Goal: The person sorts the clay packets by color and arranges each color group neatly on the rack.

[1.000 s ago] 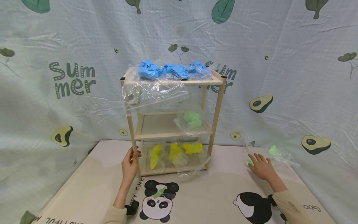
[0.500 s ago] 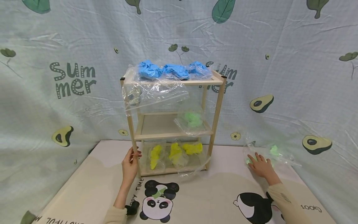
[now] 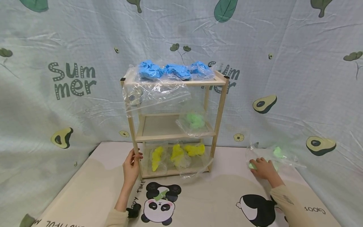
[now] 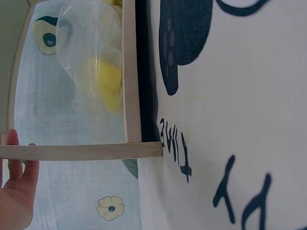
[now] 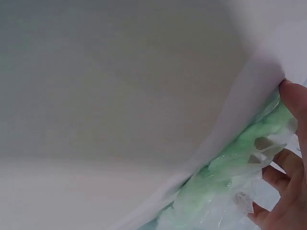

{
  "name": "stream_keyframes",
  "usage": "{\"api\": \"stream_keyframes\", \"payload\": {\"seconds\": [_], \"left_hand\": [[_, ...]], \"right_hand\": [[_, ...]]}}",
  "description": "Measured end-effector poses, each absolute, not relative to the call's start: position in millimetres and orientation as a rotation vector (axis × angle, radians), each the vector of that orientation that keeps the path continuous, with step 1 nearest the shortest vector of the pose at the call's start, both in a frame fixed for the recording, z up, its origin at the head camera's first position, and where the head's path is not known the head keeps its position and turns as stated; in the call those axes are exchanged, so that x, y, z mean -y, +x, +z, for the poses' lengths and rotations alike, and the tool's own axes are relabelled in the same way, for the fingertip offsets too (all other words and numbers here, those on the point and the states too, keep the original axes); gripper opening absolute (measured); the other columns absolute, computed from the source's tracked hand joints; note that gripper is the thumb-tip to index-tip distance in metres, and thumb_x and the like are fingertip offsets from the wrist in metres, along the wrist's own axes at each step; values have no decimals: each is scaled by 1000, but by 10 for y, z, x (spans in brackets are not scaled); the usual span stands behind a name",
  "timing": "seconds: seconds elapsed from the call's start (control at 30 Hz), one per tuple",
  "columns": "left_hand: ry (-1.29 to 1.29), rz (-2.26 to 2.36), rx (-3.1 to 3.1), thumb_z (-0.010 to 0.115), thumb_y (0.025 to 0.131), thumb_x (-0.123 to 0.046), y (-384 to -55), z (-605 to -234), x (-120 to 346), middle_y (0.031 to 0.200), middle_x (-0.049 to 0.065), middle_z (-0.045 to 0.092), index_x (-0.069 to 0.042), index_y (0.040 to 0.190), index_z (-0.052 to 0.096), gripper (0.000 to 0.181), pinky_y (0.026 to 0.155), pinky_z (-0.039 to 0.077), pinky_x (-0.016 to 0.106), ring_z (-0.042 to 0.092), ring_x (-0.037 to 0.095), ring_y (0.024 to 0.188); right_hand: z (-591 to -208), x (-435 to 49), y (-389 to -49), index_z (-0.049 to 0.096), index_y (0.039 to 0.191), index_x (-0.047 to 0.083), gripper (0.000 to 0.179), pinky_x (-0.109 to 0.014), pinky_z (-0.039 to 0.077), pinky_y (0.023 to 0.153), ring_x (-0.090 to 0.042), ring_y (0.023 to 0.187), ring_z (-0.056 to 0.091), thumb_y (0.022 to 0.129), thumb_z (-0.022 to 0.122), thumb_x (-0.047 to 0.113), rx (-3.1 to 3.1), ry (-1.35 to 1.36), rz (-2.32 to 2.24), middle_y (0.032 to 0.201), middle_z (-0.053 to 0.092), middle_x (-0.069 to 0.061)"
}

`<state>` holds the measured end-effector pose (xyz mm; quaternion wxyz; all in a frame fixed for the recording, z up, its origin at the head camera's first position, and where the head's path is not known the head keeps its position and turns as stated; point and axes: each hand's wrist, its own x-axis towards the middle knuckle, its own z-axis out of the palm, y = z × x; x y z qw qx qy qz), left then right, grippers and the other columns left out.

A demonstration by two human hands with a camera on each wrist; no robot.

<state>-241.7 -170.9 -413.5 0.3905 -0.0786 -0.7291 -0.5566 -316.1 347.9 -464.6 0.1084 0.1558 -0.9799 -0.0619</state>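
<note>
My left hand (image 3: 131, 167) grips the left front post of the wooden shelf rack (image 3: 175, 137), its fingers round the wood near the lower tier; the left wrist view shows the fingers (image 4: 29, 177) behind the post. Far to the right, my right hand (image 3: 265, 170) grasps a clear plastic bag with a crumpled light-green thing (image 3: 251, 165) in it, lying on the mat. In the right wrist view the thumb is at the near edge of this bag (image 5: 211, 187) and the curled fingers are on its other side. The hand covers much of the bag in the head view.
Another bagged green thing (image 3: 278, 152) lies just beyond the right hand. Bagged blue bundles (image 3: 177, 72) sit on the top tier, with a clear bag (image 3: 158, 94) hanging over the front. One green bag (image 3: 195, 121) is on the middle tier, yellow ones (image 3: 177, 154) on the bottom.
The right hand's fingers, spread over the green bag earlier, have curled in and gathered it; the hand has shifted slightly. The left hand stays on the post.
</note>
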Motion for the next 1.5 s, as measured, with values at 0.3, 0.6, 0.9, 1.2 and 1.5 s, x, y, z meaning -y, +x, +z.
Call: {"api": "stream_keyframes", "payload": {"seconds": [0.3, 0.6, 0.9, 1.2, 1.5], "left_hand": [[-193, -1414, 1849, 48, 87, 7, -2417, -4130, 1724, 83, 27, 58, 11, 107, 54, 21, 60, 44, 9, 55, -5, 70], [-188, -1417, 1870, 46, 88, 5, -2412, -4131, 1701, 85, 26, 58, 12, 109, 53, 23, 63, 44, 8, 55, -3, 71], [-183, -1384, 1865, 47, 87, 6, -2399, -4112, 1688, 84, 27, 58, 11, 109, 53, 23, 62, 44, 7, 55, -2, 71], [-178, -1375, 1875, 48, 87, 5, -2385, -4134, 1696, 84, 26, 59, 10, 109, 54, 23, 63, 45, 9, 57, 1, 71], [-177, -1370, 1876, 48, 87, 6, -2385, -4119, 1696, 84, 25, 59, 11, 108, 54, 23, 62, 44, 7, 57, 0, 72]], "right_hand": [[-4694, -3436, -3082, 56, 92, 12, 23, -37, 33, 55, -21, 71, 46, 75, 68, 23, 2702, 656, -154, 75, 52, -2], [-4711, -3369, -2906, 55, 88, 15, 23, -32, 29, 57, -17, 71, 41, 74, 70, 23, 2552, 749, -218, 71, 47, 1], [-4628, -3265, -2755, 56, 89, 18, 27, -26, 19, 58, -14, 67, 36, 68, 74, 20, 2417, 788, -238, 71, 44, 3], [-4429, -3132, -2607, 56, 93, 16, 48, -27, 20, 57, -16, 67, 34, 95, 18, 45, 2252, 792, -113, 74, 44, 0], [-4209, -2964, -2486, 58, 97, 15, 54, -29, 25, 59, -17, 71, 37, 95, 14, 47, 2204, 779, -13, 78, 48, -1]]}}
